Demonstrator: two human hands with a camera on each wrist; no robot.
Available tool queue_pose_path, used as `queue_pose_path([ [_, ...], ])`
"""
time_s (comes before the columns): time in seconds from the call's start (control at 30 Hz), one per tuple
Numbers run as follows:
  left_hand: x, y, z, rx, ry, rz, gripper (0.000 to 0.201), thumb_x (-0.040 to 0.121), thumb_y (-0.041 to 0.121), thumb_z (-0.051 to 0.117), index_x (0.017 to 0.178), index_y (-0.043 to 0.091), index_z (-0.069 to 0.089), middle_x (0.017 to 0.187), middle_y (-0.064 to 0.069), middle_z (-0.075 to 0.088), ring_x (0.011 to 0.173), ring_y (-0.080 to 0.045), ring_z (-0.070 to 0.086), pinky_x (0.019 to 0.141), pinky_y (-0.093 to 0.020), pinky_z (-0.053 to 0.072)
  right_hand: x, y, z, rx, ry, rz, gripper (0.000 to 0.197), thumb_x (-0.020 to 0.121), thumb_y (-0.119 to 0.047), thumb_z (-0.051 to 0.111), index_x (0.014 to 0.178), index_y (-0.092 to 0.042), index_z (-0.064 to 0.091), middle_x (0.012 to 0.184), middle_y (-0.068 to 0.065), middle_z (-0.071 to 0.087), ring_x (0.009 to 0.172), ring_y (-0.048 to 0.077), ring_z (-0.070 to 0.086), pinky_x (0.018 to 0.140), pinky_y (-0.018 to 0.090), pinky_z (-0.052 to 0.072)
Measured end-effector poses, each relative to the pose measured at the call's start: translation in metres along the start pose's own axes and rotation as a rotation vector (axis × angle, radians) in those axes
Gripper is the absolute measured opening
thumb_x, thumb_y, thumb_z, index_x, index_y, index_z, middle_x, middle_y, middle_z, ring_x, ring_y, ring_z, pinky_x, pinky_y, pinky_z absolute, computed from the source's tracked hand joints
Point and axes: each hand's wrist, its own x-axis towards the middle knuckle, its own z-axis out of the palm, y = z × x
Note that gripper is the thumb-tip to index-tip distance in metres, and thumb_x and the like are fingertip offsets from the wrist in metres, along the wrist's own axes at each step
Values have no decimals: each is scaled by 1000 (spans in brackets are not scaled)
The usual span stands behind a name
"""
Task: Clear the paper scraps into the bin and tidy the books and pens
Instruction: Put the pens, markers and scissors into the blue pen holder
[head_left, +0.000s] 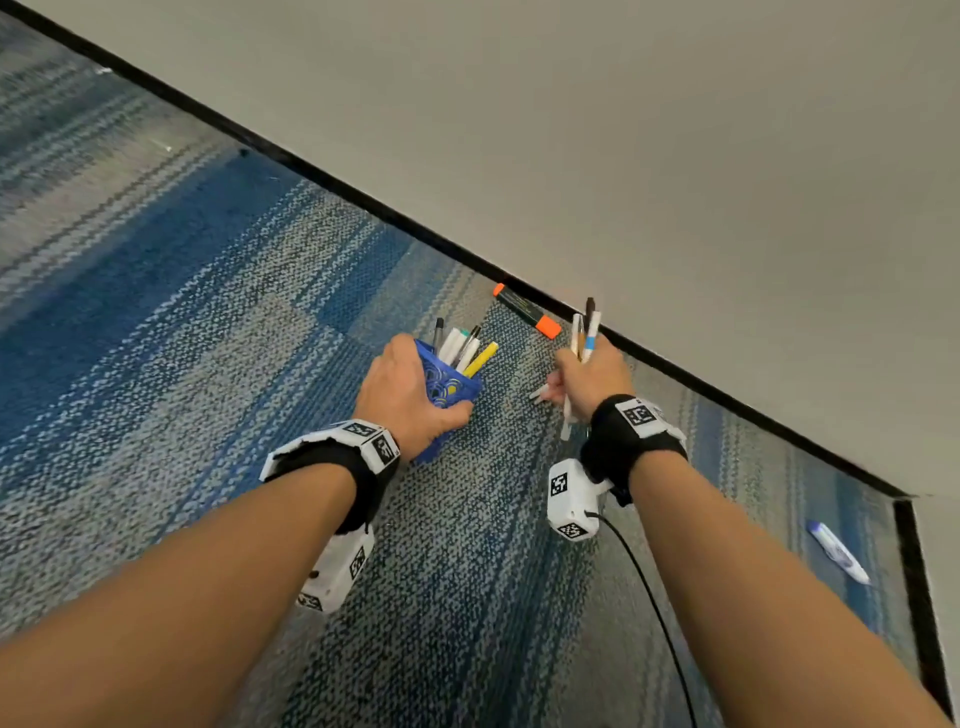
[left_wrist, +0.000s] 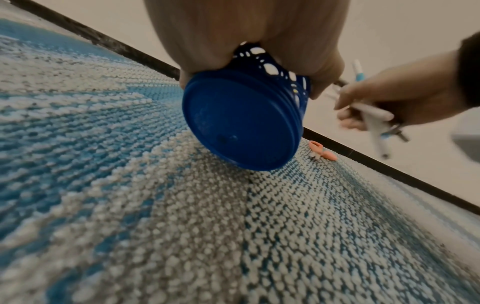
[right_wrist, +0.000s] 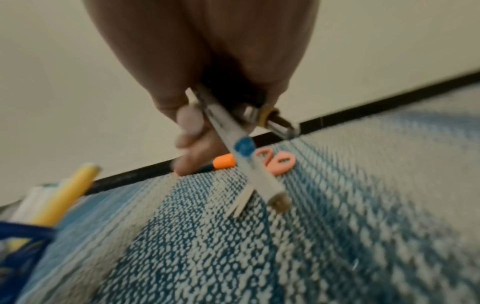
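Note:
My left hand (head_left: 410, 389) grips a blue perforated pen cup (head_left: 451, 388), tilted just above the carpet, with several pens (head_left: 470, 347) standing in it. The left wrist view shows the cup's round base (left_wrist: 241, 121) under that hand (left_wrist: 233, 30). To its right my right hand (head_left: 589, 379) holds a bundle of pens (head_left: 589, 332) in a curled fist; the right wrist view shows one white pen with a blue band (right_wrist: 249, 164) sticking out below the fingers (right_wrist: 189, 121). An orange highlighter (head_left: 527, 310) lies on the carpet along the baseboard, just beyond both hands.
Small scissors with pink handles (right_wrist: 279, 162) lie on the carpet under my right hand, also visible as scissors (left_wrist: 322, 151) beyond the cup. A blue and white marker (head_left: 837, 552) lies near the wall corner at the right. A black baseboard (head_left: 311, 166) borders the blue-grey carpet.

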Motion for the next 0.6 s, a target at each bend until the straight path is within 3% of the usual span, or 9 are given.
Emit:
queue_pose_path([
  [0.07, -3, 4, -6, -18, -50, 30, 62, 69, 45, 77, 108, 12, 41, 90, -6, 51, 76, -26, 53, 66, -45, 49, -18, -10, -12, -233, -81, -191, 18, 90, -28, 56, 104, -19, 50, 88, 13, 67, 76, 33, 68, 76, 42, 54],
  [0.17, -9, 9, -15, -19, -173, 54, 64, 70, 39, 79, 113, 13, 39, 93, -5, 53, 79, -26, 57, 70, -45, 50, -47, -29, -31, -750, -184, -417, 36, 88, -37, 61, 110, -9, 55, 106, 18, 63, 98, 35, 60, 78, 37, 44],
  [0.27, -23, 20, -19, 95, -257, 200, 75, 63, 40, 82, 119, 14, 40, 101, -3, 54, 89, -29, 57, 70, -36, 45, -80, -46, -48, -1005, -224, -491, 36, 88, -37, 60, 112, -11, 54, 111, 17, 62, 103, 36, 59, 79, 38, 46],
  [0.33, -33, 35, -20, 192, -290, 304, 81, 58, 40, 84, 122, 15, 39, 101, 0, 54, 89, -27, 57, 68, -31, 40, -99, -52, -59, -1148, -257, -506, 34, 89, -33, 60, 114, -11, 52, 114, 17, 61, 105, 36, 59, 79, 37, 46],
  [0.4, -42, 54, -19, 219, -325, 387, 80, 56, 40, 84, 118, 15, 40, 96, 0, 56, 84, -27, 58, 66, -31, 42, -114, -56, -67, -1297, -275, -498, 31, 89, -26, 60, 115, -9, 54, 114, 17, 60, 105, 36, 60, 80, 37, 47],
  [0.5, -56, 75, -14, 246, -380, 479, 78, 51, 44, 83, 109, 14, 41, 94, -1, 58, 80, -26, 60, 69, -39, 51, -131, -57, -70, -1357, -291, -518, 27, 86, -19, 58, 111, -9, 57, 109, 16, 63, 100, 35, 63, 77, 36, 48],
  [0.6, -68, 85, -8, 279, -421, 515, 82, 50, 42, 85, 112, 12, 40, 98, 0, 57, 84, -26, 60, 72, -35, 50, -146, -53, -69, -1251, -285, -637, 38, 79, -23, 65, 113, -11, 53, 110, 12, 60, 99, 32, 62, 77, 37, 47],
])
